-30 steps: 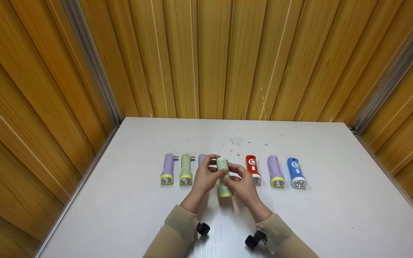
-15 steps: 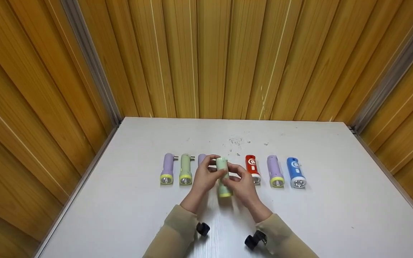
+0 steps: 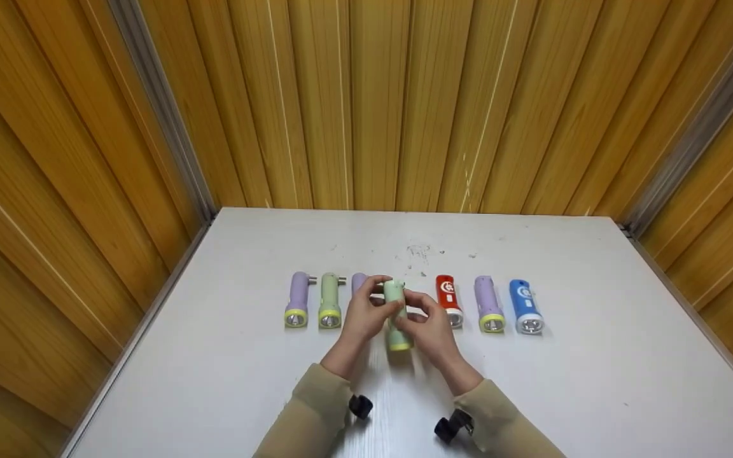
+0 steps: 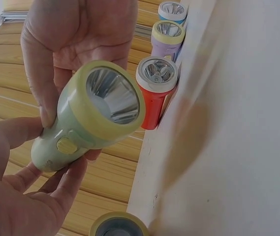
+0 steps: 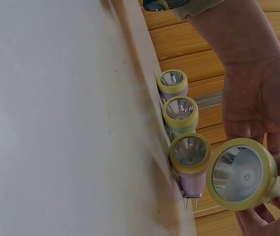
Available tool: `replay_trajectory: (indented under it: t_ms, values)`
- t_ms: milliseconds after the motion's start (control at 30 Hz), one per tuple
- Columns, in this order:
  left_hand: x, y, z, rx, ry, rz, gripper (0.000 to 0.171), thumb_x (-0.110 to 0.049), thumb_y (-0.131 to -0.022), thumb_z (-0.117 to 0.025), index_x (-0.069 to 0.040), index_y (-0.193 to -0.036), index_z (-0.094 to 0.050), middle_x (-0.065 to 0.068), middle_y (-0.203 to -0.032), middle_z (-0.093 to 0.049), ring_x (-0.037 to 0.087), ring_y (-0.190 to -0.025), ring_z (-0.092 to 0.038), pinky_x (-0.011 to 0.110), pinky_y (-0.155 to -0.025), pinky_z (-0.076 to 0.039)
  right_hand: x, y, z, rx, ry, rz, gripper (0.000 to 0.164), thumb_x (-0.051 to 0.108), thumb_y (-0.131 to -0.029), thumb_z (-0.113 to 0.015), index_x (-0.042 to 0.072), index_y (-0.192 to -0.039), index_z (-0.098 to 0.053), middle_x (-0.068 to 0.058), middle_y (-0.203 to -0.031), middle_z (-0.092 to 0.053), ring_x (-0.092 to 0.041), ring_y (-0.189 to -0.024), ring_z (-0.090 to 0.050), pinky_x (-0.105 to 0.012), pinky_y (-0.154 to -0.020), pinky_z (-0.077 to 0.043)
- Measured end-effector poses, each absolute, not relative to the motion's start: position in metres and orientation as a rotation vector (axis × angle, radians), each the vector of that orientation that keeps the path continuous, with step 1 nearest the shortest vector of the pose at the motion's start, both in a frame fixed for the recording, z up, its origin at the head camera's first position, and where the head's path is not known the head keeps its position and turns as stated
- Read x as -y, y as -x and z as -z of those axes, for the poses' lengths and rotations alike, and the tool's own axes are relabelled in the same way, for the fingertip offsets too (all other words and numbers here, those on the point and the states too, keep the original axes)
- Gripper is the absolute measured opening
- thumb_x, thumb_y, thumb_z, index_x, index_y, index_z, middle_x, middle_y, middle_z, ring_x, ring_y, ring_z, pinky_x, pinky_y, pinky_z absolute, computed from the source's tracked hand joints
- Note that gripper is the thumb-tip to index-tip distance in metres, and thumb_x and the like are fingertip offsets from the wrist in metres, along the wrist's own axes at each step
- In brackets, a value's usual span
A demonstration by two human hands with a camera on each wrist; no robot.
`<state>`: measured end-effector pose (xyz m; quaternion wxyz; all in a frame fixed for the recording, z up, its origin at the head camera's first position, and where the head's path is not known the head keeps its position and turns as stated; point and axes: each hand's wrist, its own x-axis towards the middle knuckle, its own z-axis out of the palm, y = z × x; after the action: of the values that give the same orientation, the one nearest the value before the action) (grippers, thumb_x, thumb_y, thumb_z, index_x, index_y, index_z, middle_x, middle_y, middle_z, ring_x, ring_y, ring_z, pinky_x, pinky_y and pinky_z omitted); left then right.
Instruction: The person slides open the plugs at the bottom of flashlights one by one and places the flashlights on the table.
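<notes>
Both hands hold a light green flashlight [image 3: 396,331] with a yellow head, raised above the table in the middle. My left hand [image 3: 367,314] pinches its body from the left, and my right hand [image 3: 429,323] pinches it from the right, thumbs towards me. Its lens end points down and towards me. In the left wrist view the reflector and a yellow switch [image 4: 67,145] on its side show. A purple flashlight [image 5: 192,182] lies behind my left hand, mostly hidden in the head view. Just beyond my right hand, a red flashlight [image 3: 446,294] is partly covered.
Left of my hands lie a purple flashlight [image 3: 298,298] and a green flashlight [image 3: 329,299], metal prongs sticking out. To the right are another purple flashlight [image 3: 486,299] and a blue flashlight [image 3: 523,302]. All rest on a white table [image 3: 214,381] before wood-patterned walls [image 3: 376,102].
</notes>
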<state>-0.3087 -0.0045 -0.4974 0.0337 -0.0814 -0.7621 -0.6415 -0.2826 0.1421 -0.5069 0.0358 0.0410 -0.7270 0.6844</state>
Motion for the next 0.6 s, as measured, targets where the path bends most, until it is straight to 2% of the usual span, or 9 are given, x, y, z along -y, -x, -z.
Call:
replay_trajectory:
  t_ms: [433, 600]
  values:
    - [0.0041, 0.3088, 0.4987, 2.375, 0.230, 1.937, 0.049, -0.013, -0.083, -0.079, -0.006, -0.129, -0.063, 0.021, -0.118, -0.067, 0.021, -0.087, -0.067, 0.028, -0.076, -0.055, -0.1425, 0.2839, 0.5090, 2.265, -0.109, -2.084, 0.051, -0.003, -0.085, -0.074, -0.003, -0.135, -0.061, -0.024, -0.130, -0.064, -0.031, -0.102, -0.073, -0.030, -0.086, -0.059]
    - [0.0041, 0.3082, 0.4980, 2.368, 0.233, 1.944, 0.048, -0.012, -0.083, -0.079, -0.006, -0.128, -0.063, 0.022, -0.117, -0.067, 0.020, -0.085, -0.066, 0.026, -0.075, -0.053, -0.1421, 0.2843, 0.5093, 2.263, -0.107, -2.081, 0.052, -0.004, -0.085, -0.074, -0.003, -0.135, -0.061, -0.024, -0.129, -0.065, -0.031, -0.101, -0.073, -0.028, -0.085, -0.058]
